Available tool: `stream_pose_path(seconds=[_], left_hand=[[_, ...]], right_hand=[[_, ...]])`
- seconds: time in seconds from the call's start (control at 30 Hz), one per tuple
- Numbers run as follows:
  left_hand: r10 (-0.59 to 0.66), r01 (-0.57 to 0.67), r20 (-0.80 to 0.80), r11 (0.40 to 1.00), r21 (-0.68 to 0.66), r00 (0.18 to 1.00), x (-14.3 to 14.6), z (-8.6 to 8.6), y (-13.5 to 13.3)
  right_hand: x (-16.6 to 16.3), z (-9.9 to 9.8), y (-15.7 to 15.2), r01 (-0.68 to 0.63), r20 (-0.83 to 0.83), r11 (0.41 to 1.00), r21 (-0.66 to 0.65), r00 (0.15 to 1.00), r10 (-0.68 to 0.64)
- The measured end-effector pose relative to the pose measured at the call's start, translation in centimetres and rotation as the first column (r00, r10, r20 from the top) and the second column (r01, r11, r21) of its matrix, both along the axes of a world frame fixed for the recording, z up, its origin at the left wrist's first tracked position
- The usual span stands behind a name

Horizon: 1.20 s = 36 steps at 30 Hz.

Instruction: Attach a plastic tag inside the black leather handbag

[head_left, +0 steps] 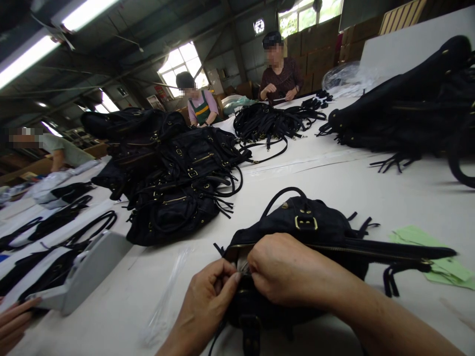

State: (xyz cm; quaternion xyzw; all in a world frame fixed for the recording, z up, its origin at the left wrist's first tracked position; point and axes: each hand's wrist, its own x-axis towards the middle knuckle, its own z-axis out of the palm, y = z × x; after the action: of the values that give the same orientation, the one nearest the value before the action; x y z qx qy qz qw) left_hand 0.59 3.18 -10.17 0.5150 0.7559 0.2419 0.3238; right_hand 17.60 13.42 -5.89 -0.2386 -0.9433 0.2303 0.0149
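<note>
A black handbag [326, 220] with brass buckles lies on the white table in front of me, its zipped top open. My left hand [211, 296] pinches the near end of the opening between thumb and fingers, at the zipper's edge. My right hand [278, 267] is curled at the mouth of the bag, with its fingertips hidden inside against the light lining [243, 259]. What those fingers hold cannot be seen. The zipper tail [404, 249] stretches off to the right, over pale green sheets [445, 259].
A pile of black handbags [174, 207] stands at left centre, with black straps [270, 121] heaped behind it. More bags [411, 109] lie at right. A grey holder [89, 274] and another person's hand [17, 321] are at lower left. Several people work around the tables.
</note>
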Motion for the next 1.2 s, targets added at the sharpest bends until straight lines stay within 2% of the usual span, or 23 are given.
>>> stream_pose_path(seconds=[0.27,0.4,0.57,0.73,0.83,1.03,1.1,1.2], left_hand=[[-0.004,0.004,-0.032,1.000,0.005,0.999,0.3,-0.1,-0.4],[-0.060,0.061,-0.026,0.998,0.021,0.998,-0.4,0.2,-0.1],[-0.175,0.171,-0.209,0.985,-0.035,0.962,-1.2,1.2,0.9],[-0.265,0.224,-0.462,0.964,-0.141,0.847,-0.8,1.8,1.5],[-0.304,0.243,-0.525,0.953,-0.184,0.795,-0.4,1.8,1.5],[-0.331,0.313,-0.490,0.942,-0.122,0.807,-0.5,1.4,1.4],[-0.323,0.322,-0.476,0.943,-0.087,0.818,-0.5,1.7,1.3],[-0.268,0.292,-0.465,0.956,-0.021,0.844,0.2,3.1,0.2]], right_hand=[[-1.3,-1.4,-0.3,-0.022,0.017,0.999,0.022,1.000,0.022],[-1.7,-1.9,-0.1,-0.028,0.022,1.000,0.008,0.999,0.028],[-1.7,-2.0,0.2,-0.004,0.017,1.000,0.001,1.000,0.004],[-1.8,-2.3,0.2,-0.001,0.019,1.000,-0.016,1.000,0.001],[-1.9,-2.4,0.2,-0.013,0.007,1.000,-0.019,1.000,0.013],[-1.9,-1.6,0.5,0.018,0.048,0.997,-0.077,0.999,-0.014],[-1.5,-1.4,0.8,0.018,0.005,0.993,-0.116,1.000,-0.018],[-0.3,-1.8,0.6,-0.021,-0.126,0.972,-0.235,0.992,-0.009]])
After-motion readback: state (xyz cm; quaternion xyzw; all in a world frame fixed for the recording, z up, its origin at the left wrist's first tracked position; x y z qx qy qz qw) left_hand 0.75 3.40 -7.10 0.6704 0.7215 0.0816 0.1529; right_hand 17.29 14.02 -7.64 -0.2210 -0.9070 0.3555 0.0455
